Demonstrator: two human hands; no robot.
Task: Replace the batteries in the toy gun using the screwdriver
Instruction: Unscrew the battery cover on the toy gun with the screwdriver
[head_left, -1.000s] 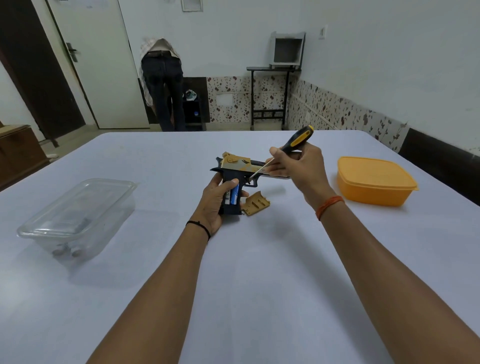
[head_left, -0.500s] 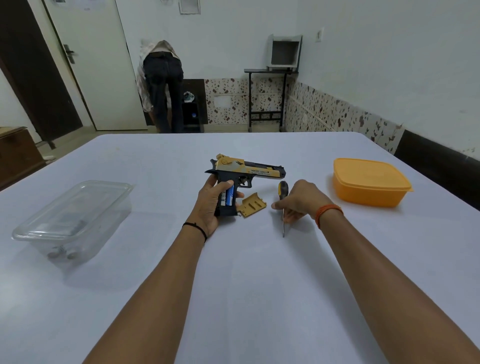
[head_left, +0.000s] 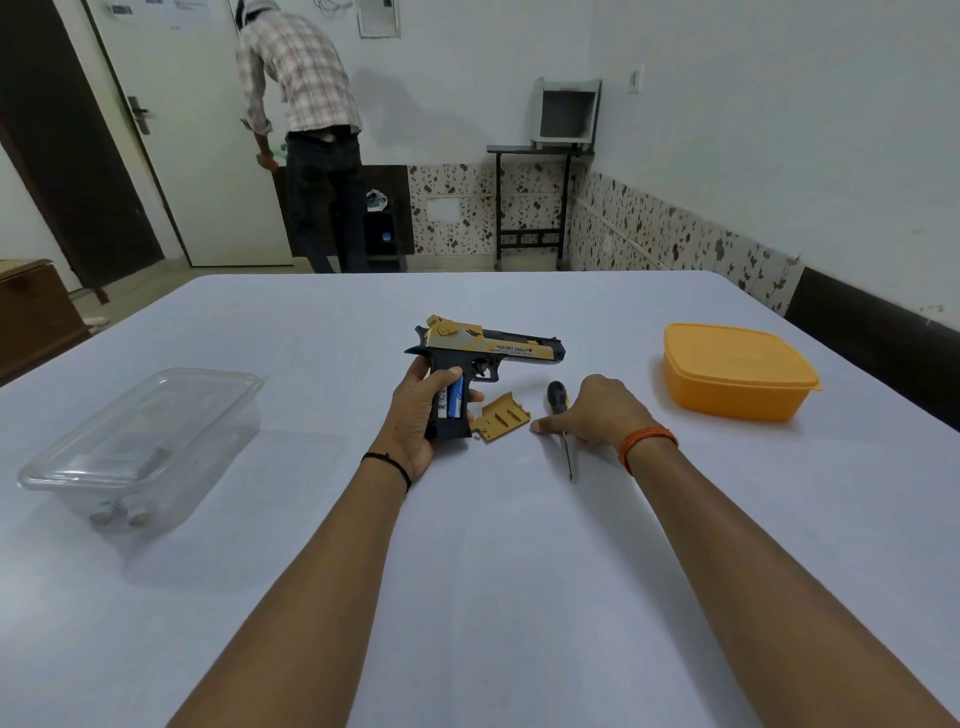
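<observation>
where the two forearms reach out over the pale surface (head_left: 493, 571), nearest of all the thin metal shaft of the screwdriver (head_left: 565, 431), flat on the cloth and pointing back toward the wearer. right hand (head_left: 597, 413) laid over the middle of that tool, palm down, thumb stretched left along the cloth, black handle end poking out beyond the knuckles; whether the fingers clamp the tool or merely rest on it, cannot tell. orange thread band (head_left: 647, 444) round the right wrist. just left of the thumb tip, a loose tan battery cover (head_left: 501, 415), lying flat, close to the thumb but apart from it. left hand (head_left: 415, 415) wrapped round the grip of the toy gun (head_left: 483, 353), fingers curled behind, thumb across the front, muzzle to the right, butt touching the cloth. batteries (head_left: 452, 397) exposed in the open grip, blue and white, beside the thumb. black band (head_left: 389, 465) at the left wrist. off to the left, well apart, a clear lidded box (head_left: 145, 441). to the right, an orange lidded container (head_left: 737, 371). farther back, past the far edge, a person (head_left: 306, 104) in a checked shirt, bent toward a dark cabinet near a white door (head_left: 171, 156).
</observation>
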